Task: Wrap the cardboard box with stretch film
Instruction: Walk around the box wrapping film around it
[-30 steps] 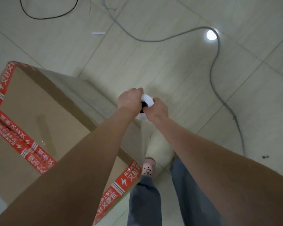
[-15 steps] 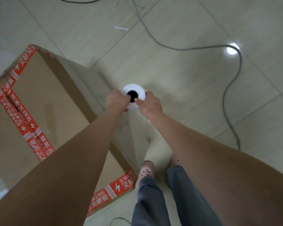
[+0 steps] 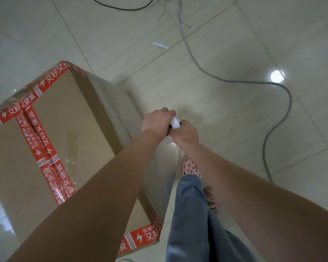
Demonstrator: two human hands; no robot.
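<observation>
You held the stretch film roll upright just beside the right wall of the cardboard box. Your left hand curled its fingers over the roll's top end, and your right hand gripped the roll from the opposite side, fingers wrapped round it. The box stood on the tiled floor, sealed with red tape.

I see matt brown board on the cardboard box, its seams sealed with glossy red printed tape. Clear stretch film lies shiny and faintly wrinkled over its side. The film roll shows a smooth white end. The floor is glossy pale tile. The trousers are blue denim cloth.
</observation>
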